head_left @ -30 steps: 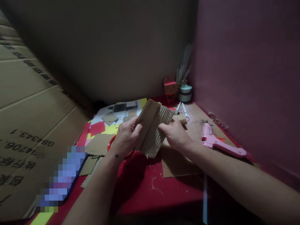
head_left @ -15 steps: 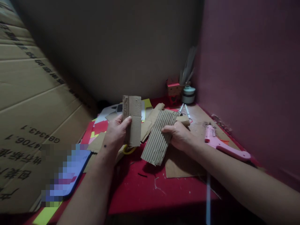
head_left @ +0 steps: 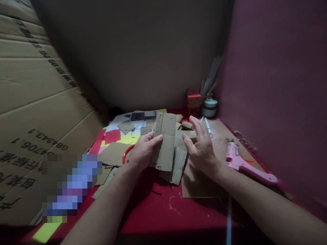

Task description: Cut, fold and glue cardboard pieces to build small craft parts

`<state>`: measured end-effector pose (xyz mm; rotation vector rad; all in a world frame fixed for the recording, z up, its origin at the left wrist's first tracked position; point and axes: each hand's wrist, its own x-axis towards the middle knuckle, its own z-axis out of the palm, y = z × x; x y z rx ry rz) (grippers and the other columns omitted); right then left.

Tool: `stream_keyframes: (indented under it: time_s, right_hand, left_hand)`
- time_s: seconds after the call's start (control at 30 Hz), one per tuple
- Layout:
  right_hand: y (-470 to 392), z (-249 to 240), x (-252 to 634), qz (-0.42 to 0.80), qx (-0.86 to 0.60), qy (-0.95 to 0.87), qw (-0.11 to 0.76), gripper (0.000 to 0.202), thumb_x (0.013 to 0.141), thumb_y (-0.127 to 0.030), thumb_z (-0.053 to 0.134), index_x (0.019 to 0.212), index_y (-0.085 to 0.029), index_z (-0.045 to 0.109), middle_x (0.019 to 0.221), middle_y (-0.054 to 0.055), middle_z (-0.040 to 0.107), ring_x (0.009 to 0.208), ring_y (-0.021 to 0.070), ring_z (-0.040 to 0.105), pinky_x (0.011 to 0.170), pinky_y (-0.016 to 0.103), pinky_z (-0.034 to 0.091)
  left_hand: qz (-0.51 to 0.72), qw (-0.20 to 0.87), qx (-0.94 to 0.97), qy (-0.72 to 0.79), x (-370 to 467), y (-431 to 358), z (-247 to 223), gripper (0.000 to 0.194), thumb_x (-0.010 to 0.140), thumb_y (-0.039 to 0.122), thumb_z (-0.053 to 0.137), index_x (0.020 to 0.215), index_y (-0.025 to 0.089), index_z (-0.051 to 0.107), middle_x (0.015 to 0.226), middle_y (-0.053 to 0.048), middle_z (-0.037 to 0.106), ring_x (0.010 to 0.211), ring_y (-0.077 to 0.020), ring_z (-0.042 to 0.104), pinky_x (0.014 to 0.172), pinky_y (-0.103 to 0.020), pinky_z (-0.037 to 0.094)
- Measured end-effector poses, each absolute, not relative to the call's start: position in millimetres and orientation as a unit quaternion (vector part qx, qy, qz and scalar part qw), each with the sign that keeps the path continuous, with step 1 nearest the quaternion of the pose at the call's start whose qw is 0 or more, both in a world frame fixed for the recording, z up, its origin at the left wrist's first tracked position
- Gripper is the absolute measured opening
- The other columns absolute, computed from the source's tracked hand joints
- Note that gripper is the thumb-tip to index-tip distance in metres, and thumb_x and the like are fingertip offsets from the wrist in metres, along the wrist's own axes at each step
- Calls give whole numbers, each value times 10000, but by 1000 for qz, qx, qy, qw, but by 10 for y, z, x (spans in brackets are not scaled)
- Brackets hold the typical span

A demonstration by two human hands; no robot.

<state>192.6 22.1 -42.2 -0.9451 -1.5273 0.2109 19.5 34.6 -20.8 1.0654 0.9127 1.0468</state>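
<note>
Holding a flat cardboard piece [head_left: 166, 149] tilted, clamped in the left hand [head_left: 143, 149], with the right hand [head_left: 203, 154] apart, open and empty just beside it. Ribbed cardboard [head_left: 180, 163] between the hands, low down. Best to pinch lightly near the edge and support the far side; probably creases easily, tbh.

From where I stood, the person's left hand [head_left: 145, 149] and right hand [head_left: 203, 148] were both bare. So were the left forearm [head_left: 104, 204] and the right forearm [head_left: 258, 207], as far as I could see of them; each was narrow at the wrist and grew broader further up. Near the left wrist sat one small, round, dark mark [head_left: 128, 161]. The fingernails were too blurred to make out any detail.
</note>
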Motion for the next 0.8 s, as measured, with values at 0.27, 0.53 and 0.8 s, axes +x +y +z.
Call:
stream_keyframes:
  time_s: [0.27,0.53,0.8]
  right_hand:
    - [159,-316,1880,455,-375,-594,548,138,758,-257,572,865,-169,586,703,13,585,551,126,517,463,260,431]
    - [300,-346,1980,561,-390,-449,576,188,632,-207,659,605,-182,475,499,-52,519,347,76,431,304,196,293]
    - [310,-393,1951,643,-345,-472,495,172,710,-278,595,855,-196,555,526,-53,550,321,79,419,277,197,292]
  left_hand:
    - [438,669,486,353,295,250,-240,248,792,305,600,985,158,652,762,-44,710,595,-151,637,611,-271,498]
    - [316,688,545,360,146,342,-290,146,720,256,677,721,110,671,595,-14,623,488,-73,530,469,-178,380]
    - [376,653,512,412,264,279,-299,171,703,285,686,705,122,634,614,-20,624,482,-87,536,417,-179,382]
